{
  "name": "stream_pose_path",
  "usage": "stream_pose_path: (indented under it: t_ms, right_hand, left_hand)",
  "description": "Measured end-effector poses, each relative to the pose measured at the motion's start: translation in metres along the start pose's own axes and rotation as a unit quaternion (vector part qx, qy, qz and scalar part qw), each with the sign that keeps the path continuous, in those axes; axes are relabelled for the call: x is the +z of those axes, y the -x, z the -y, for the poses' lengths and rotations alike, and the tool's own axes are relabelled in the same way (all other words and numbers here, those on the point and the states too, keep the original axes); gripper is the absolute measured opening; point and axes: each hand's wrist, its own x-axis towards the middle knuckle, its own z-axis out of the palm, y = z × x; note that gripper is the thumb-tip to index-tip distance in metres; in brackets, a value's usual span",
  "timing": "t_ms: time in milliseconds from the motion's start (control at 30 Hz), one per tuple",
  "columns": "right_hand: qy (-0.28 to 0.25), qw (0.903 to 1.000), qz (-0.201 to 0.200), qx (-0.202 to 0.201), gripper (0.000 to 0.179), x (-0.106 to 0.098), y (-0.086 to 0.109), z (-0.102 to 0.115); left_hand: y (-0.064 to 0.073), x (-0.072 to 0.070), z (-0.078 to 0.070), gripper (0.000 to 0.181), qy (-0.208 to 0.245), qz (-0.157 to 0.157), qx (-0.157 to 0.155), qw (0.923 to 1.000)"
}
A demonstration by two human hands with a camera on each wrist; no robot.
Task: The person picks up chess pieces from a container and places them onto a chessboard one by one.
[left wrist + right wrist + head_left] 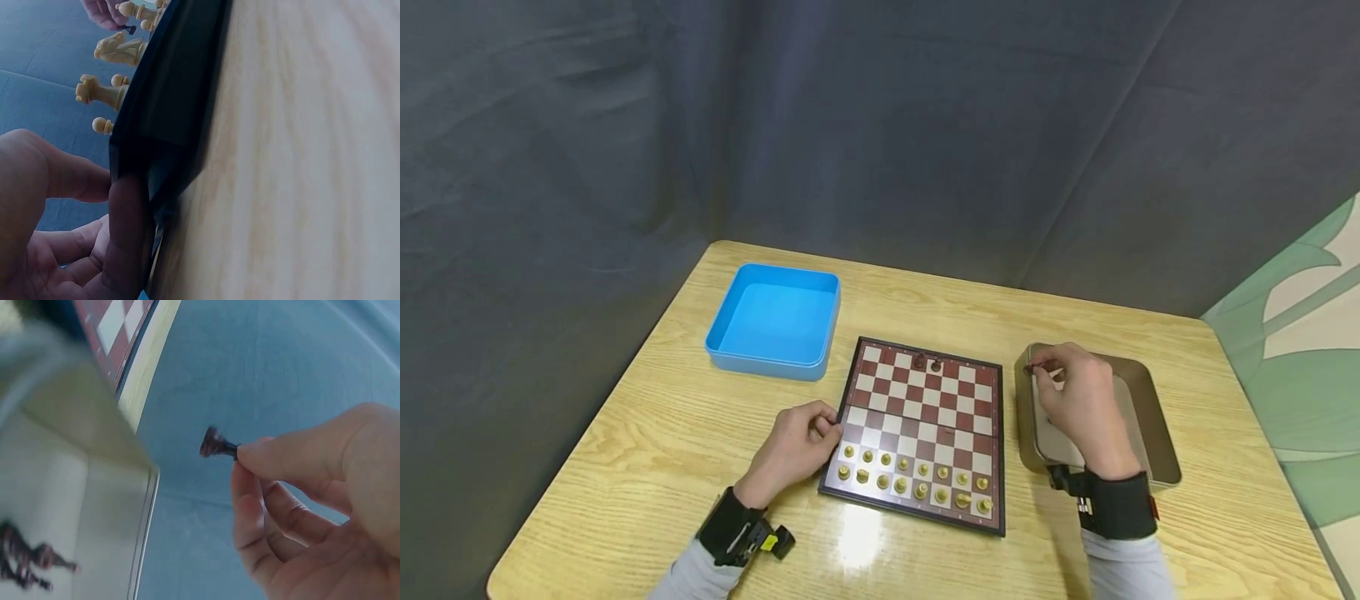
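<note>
My right hand [1084,408] pinches a small dark red chess piece [215,445] between thumb and forefinger, over the left wall of a metal tin [1027,425]. More dark chess pieces [28,553] lie in the tin in the right wrist view. My left hand [796,443] grips the chessboard [897,423] at its left edge, thumb on top and a finger beneath in the left wrist view. Two rows of pale gold chess pieces [901,483] stand along the board's near side. Two dark pieces [928,363] stand at its far edge.
An open blue box [775,321] stands at the back left of the wooden table [662,425]. Behind the table hangs a dark curtain [880,142]. A green leaf-patterned surface [1300,358] borders the right side.
</note>
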Motion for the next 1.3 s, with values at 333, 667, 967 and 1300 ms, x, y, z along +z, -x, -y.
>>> stream_pose_path:
  t_ms: [333, 667, 967, 1300]
  right_hand:
    - [0.002, 0.9999, 0.011, 0.006, 0.01, 0.01, -0.018, 0.036]
    - [0.004, 1.0, 0.007, -0.003, 0.006, 0.023, -0.035, 0.05]
    - [-0.014, 0.9998, 0.001, -0.014, 0.008, 0.04, -0.037, 0.054]
    - [-0.038, 0.9987, 0.032, 0.012, 0.006, 0.058, -0.034, 0.049]
  left_hand:
    - [-0.001, 0.0, 0.0, 0.005, 0.006, 0.001, -0.005, 1.0]
    - [-0.001, 0.001, 0.001, 0.006, -0.003, 0.003, -0.003, 1.0]
    - [-0.001, 0.0, 0.002, 0.005, -0.009, 0.0, -0.005, 0.9999]
    - [-0.001, 0.0, 0.001, 0.006, -0.009, -0.004, -0.005, 0.9999]
